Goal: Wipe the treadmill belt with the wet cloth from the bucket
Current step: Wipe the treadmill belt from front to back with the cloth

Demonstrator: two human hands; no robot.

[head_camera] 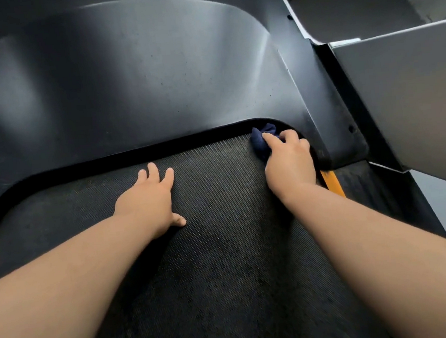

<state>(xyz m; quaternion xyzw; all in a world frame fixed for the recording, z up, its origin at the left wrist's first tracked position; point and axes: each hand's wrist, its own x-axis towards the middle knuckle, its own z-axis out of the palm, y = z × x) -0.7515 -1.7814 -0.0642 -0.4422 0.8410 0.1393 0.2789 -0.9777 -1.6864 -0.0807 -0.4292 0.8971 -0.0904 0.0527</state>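
The black textured treadmill belt (217, 237) fills the lower middle of the head view. My right hand (288, 162) grips a bunched dark blue cloth (261, 139) and holds it against the belt's far right corner, where the belt meets the motor cover. The cloth shows only above and to the left of my fingers. My left hand (148, 200) lies flat on the belt with fingers spread, left of the cloth and apart from it. No bucket is in view.
The dark grey motor cover (126, 82) rises beyond the belt. A grey upright frame (405, 91) stands at the right. An orange strip (333, 182) runs along the right side rail just behind my right wrist.
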